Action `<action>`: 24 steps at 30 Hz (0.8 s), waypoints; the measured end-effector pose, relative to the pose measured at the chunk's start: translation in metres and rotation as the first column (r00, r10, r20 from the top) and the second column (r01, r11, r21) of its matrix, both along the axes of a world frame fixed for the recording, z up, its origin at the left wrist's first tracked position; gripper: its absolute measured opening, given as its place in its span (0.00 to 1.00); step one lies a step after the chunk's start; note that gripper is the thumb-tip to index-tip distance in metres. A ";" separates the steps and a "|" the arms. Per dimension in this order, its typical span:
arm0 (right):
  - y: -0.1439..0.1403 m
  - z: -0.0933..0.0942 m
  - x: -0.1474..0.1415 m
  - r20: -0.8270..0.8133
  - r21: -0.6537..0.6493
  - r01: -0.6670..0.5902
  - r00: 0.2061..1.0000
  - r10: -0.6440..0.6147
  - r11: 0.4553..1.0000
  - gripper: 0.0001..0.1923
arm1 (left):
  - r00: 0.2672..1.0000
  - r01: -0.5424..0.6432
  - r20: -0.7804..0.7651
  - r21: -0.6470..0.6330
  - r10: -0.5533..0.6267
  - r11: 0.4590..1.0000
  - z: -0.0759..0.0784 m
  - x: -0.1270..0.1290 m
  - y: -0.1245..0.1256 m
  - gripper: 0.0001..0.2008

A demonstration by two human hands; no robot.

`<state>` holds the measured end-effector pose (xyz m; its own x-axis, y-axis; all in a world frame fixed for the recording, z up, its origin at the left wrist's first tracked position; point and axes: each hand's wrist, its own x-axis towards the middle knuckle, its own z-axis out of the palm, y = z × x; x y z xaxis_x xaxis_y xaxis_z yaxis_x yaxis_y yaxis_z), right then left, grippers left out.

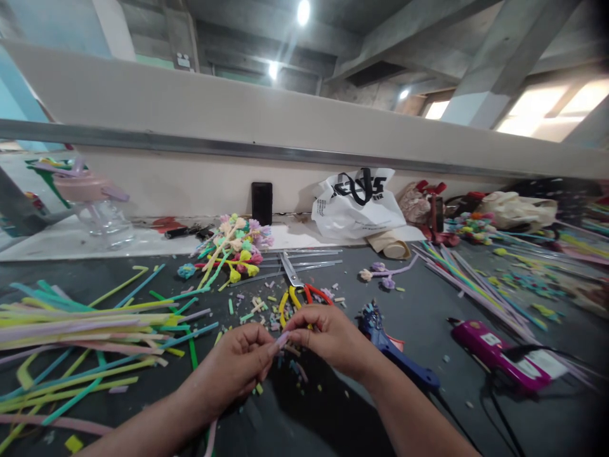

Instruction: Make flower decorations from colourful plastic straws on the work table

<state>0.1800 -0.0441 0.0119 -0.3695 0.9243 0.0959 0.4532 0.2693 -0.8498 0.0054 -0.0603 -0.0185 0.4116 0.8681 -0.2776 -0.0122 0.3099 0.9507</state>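
My left hand (242, 360) and my right hand (328, 331) meet low over the dark tabletop. Their thumbs and forefingers pinch a short lilac fuzzy stem piece (282, 340) from both ends; part of it is hidden by the fingertips. Just beyond lie scissors (291, 273) with yellow and red handles, the lower loops partly behind my right hand. Small cut pieces (259, 306) are scattered around them. A blue glue gun (402, 358) rests to the right of my right hand. Left of my left hand is a heap of coloured pipe cleaners (85, 324).
Finished fuzzy flowers (233, 244) lie at the back, near a standing black phone (262, 203). A lilac flower stem (390, 274), a magenta device (499, 355) with cables and more pipe cleaners (476, 285) are at right. A clear bottle (98, 209) and white bag (356, 206) stand along the partition.
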 end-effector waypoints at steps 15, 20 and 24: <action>-0.001 -0.001 0.002 -0.110 -0.152 -0.029 0.994 0.012 0.988 0.03 | 0.997 0.058 -0.044 0.022 -0.057 0.998 -0.003 -0.001 -0.002 0.16; -0.003 0.001 0.000 0.012 0.009 -0.004 1.000 0.004 1.000 0.04 | 0.994 0.108 0.032 0.011 -0.108 0.994 -0.002 -0.002 -0.001 0.14; -0.006 0.005 -0.003 0.125 0.153 -0.029 0.992 0.010 0.988 0.05 | 0.984 0.166 0.059 0.009 -0.166 0.986 -0.001 -0.004 -0.002 0.14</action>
<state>0.1766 -0.0501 0.0170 -0.4055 0.8943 0.1891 0.5452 0.4027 -0.7353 0.0011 -0.0622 -0.0195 0.5658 0.7875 -0.2444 -0.0179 0.3081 0.9512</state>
